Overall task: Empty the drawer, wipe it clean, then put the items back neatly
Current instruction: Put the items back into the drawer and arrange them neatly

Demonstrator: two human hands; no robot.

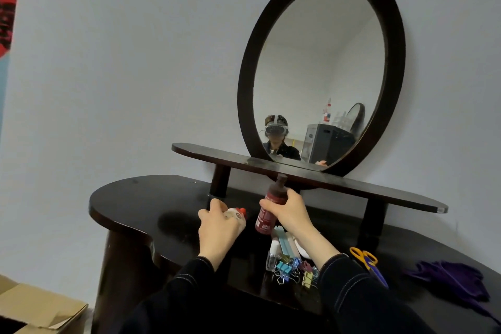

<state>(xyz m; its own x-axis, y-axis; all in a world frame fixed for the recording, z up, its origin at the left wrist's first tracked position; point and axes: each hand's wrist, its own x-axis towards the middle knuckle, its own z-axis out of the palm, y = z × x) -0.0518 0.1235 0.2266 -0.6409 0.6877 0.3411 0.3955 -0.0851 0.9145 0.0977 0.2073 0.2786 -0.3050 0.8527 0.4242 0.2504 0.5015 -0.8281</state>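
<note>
Maroon bottle (275, 192) in grip of right hand (290, 211)

Tabletop (130, 198) bare at centre left: open passage there. Raised shelf (352, 190) on two posts (220, 180) caps headroom along the back; low gap between the posts. Lower centre to right blocked: binder clips (287, 270), scissors (364, 257), purple cloth (455, 282). Cardboard box (40, 306) stands beside the table, lower left.

The left hand (217, 228) hides most of the red-capped bottle (239, 212).
</note>
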